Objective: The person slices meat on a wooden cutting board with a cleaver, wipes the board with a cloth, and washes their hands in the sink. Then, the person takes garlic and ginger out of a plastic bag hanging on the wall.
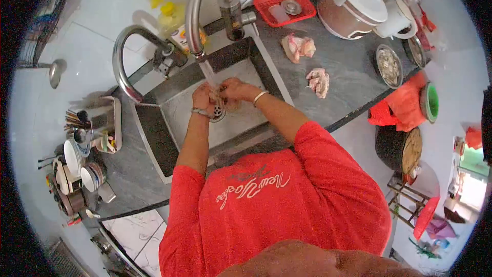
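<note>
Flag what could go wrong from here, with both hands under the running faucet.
The left hand and right hand are close to the drain, so small bits rinsed loose could clog its holes. The wristband and bangle sit near the stream and may get wet. The bowl of pale pieces stands near the counter's edge; a knock might tip it off.

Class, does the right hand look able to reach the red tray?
Probably yes: the right hand is at the running faucet, but only the sink rim and countertop seem to separate it from the red tray.
</note>
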Motion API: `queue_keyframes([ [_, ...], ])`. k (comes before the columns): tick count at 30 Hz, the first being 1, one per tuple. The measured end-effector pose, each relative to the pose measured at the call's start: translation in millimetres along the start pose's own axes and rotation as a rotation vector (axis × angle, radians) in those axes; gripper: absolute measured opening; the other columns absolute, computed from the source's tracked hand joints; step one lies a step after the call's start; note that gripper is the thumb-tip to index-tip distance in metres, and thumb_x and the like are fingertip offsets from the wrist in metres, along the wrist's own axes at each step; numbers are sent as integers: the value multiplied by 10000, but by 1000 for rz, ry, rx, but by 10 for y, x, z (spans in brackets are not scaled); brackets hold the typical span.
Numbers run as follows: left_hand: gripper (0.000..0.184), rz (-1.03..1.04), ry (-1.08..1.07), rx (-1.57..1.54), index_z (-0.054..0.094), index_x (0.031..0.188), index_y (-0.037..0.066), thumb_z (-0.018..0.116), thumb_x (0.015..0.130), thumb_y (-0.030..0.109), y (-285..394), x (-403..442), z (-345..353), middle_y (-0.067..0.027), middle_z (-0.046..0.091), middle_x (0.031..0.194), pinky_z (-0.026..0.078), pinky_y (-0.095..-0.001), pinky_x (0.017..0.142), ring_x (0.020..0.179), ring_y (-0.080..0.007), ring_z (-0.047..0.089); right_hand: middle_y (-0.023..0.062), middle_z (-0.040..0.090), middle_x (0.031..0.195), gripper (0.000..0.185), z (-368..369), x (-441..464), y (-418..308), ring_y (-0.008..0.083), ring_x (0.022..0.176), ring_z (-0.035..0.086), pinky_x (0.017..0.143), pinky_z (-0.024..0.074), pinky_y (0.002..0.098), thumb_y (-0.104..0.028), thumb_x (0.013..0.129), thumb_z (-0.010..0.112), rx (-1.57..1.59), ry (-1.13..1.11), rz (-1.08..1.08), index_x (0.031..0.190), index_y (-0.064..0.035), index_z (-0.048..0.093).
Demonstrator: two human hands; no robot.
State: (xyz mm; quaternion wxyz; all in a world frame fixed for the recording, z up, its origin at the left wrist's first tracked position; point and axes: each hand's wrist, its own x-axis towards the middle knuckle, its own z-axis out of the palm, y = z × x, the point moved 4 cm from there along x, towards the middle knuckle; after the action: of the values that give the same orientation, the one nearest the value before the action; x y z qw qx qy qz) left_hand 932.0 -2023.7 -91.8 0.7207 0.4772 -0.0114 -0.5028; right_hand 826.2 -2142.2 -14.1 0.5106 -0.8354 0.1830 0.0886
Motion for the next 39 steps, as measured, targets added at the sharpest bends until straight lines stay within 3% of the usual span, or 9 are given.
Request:
queue_keyframes([
  [3,295,714,218,891,556,1084,30,440,910,239,182,-129,-66,-74,614,1015,485,-352,771,887,-191,595,126,626,826,245,-55,41,126,230,724,598,679,475,364,-213,735,661,48,42,-76,856,-6,612],
  [6,282,66,177,665,558,1088,54,534,861,220,276,-358,348,-106,607,1054,482,-405,829,957,-278,587,46,608,781,171,-137,-66,-79,186,702,586,658,476,355,-176,760,644,609,136,-48,812,-18,607],
  [7,341,-124,41,-50,559,1091,64,465,883,317,76,-333,446,-118,604,1075,475,-407,849,996,-288,575,12,594,766,144,-130,-119,-122,163,705,578,653,476,348,-159,772,635,1073,113,116,786,-20,601],
  [10,379,-256,14,-373,559,1087,53,374,904,328,195,-713,971,-115,609,1059,479,-412,843,987,-283,579,177,596,827,211,-189,-173,-236,310,765,600,684,466,418,-241,733,591,418,269,-174,821,-50,609],
  [16,360,-283,-71,-302,561,1054,43,392,913,328,-188,-98,374,-119,609,995,507,-426,750,888,-290,596,139,639,848,304,-366,-382,-285,274,681,613,628,491,357,-264,806,578,-518,253,-347,990,-26,622],
  [23,189,-90,-104,111,535,970,63,505,876,224,-413,433,-109,-94,570,850,518,-398,627,740,-249,565,107,599,653,152,-1491,-176,289,239,599,598,507,481,359,-179,807,530,940,735,274,816,-48,608],
  [27,126,-12,11,6,530,917,66,557,847,168,128,-292,769,-66,565,823,498,-384,573,724,-224,559,87,571,618,179,-1649,322,701,189,507,550,425,433,313,-168,815,518,194,582,-236,694,-45,566],
  [29,119,-22,-12,-126,533,901,63,572,836,156,178,-413,822,-59,567,812,489,-382,556,720,-214,559,85,569,603,205,-1664,-130,167,184,464,513,418,410,301,-184,815,506,838,566,264,663,-59,563],
  [39,387,-43,0,-241,566,987,82,430,891,431,543,-974,1350,-93,609,916,487,-378,647,763,-246,589,127,618,870,318,-1488,-162,-64,249,727,610,587,501,354,-331,881,474,1214,389,97,953,-31,551],
])
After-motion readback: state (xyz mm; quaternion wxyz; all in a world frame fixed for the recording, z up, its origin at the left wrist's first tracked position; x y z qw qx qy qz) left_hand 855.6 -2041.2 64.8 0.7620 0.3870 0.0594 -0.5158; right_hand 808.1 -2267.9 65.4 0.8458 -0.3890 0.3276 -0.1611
